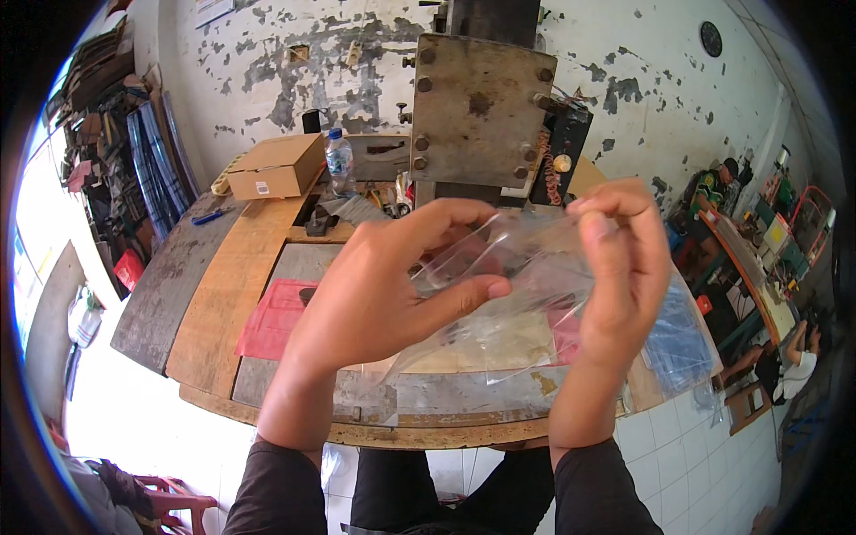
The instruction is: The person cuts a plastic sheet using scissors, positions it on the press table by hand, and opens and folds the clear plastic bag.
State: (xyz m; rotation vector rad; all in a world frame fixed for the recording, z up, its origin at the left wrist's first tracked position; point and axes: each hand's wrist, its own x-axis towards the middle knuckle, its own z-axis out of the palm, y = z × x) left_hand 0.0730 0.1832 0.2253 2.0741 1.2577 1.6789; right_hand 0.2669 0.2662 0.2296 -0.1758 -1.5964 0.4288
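Observation:
A thin clear plastic sheet [535,308] hangs between my hands above the middle of the workbench; its folds catch the light. My left hand [379,281] grips the sheet's left part, fingers curled behind it and thumb stretched across the front. At the upper right, my right hand [624,263] pinches its edge between thumb and bent forefinger. Beneath lies a red sheet [272,321], partly covered by my left forearm and the plastic. Blue translucent plastic sheets [679,334] lie to the right of my right wrist.
A heavy metal press [481,111] with a bolted plate stands behind my hands. On the wooden bench [209,312] are a cardboard box [278,168], a water bottle [340,165] and a blue-handled tool [210,216]. Other people [713,192] sit at the right.

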